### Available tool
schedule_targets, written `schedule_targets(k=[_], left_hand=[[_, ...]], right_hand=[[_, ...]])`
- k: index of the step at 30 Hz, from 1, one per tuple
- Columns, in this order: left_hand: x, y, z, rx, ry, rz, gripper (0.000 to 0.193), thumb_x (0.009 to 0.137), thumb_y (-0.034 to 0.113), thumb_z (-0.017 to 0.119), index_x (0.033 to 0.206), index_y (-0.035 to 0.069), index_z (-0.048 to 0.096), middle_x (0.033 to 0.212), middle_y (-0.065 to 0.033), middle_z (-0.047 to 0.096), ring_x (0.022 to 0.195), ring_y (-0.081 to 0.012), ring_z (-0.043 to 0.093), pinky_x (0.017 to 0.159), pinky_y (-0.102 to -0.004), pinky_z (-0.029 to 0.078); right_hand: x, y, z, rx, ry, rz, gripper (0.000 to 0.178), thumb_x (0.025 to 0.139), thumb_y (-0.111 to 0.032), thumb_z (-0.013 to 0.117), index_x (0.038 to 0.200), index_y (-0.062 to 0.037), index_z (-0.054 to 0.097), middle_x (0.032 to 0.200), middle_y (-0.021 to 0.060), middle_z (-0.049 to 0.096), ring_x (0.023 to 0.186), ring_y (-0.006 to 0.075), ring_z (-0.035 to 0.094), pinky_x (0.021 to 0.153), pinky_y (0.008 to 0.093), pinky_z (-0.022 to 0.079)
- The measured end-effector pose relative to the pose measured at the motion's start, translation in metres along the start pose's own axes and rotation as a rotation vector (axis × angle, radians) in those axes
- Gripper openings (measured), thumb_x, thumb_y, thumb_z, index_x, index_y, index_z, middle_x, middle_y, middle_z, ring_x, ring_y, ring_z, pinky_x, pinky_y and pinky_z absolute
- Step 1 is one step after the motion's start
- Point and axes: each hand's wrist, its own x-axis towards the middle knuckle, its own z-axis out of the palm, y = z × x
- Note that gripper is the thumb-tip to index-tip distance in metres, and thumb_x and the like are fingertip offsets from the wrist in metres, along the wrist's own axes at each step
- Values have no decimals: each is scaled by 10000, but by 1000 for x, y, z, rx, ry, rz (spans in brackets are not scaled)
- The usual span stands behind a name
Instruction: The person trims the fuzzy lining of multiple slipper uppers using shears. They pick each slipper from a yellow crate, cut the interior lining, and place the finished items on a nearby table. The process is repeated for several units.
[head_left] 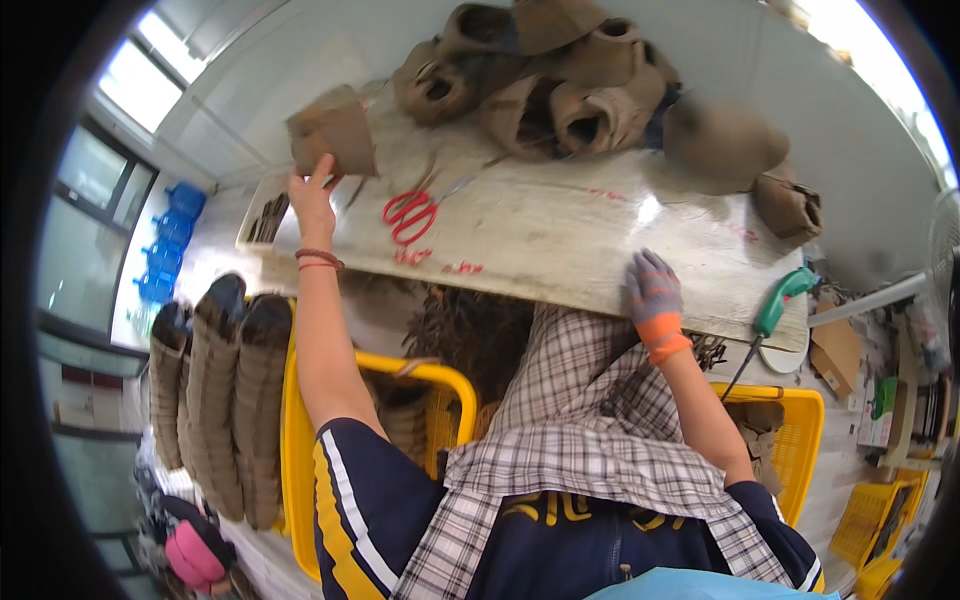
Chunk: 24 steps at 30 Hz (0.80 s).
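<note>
My left hand [314, 203], bare with a red bracelet at the wrist, grips the lower edge of a brown fabric-like piece [338, 130] above the table's left end. Its thumb is partly hidden. My right hand [655, 292] wears a grey glove with an orange cuff. Its fingers lie stretched out at the table's near edge, with nothing held. Red-handled scissors [412, 214] lie on the worn table [560, 235], between the hands. Several hollow brown pieces [590, 115] are heaped at the back. A blurred brown piece [722, 143] is right of the heap.
A green corded hand tool [783, 300] sits at the table's right end. Yellow baskets [292, 450] flank my legs. Tall stacks of brown pieces [213, 400] stand on the left. Dark scraps [462, 345] hang below the table, and a white bin [250, 215] is at its left end.
</note>
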Motion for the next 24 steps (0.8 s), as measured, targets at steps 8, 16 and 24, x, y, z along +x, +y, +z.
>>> schedule_targets(k=[8, 16, 24], left_hand=[[-167, 84, -78, -654, 171, 56, 802, 780, 472, 668, 1396, 99, 313, 1425, -83, 342, 1309, -279, 326, 1096, -489, 265], [-275, 71, -94, -788, 359, -96, 672, 830, 560, 554, 1255, 43, 487, 1412, -127, 366, 1316, -320, 305, 1096, -513, 227], [-243, 54, -51, -878, 400, -127, 626, 824, 563, 561, 1167, 40, 569, 1382, -137, 412, 1303, -312, 330, 1086, -527, 228]], right_hand=[[88, -192, 124, 271, -326, -534, 541, 897, -383, 504, 1308, -38, 430, 1379, 167, 409, 1288, 314, 358, 1038, 384, 326], [139, -234, 175, -40, -571, -572, 599, 878, -518, 452, 1338, -136, 424, 1388, 73, 421, 1247, 286, 415, 997, 365, 354], [109, -146, 118, -39, -432, -387, 394, 855, -437, 536, 1025, -89, 610, 1080, 85, 608, 1027, 278, 550, 872, 385, 424]])
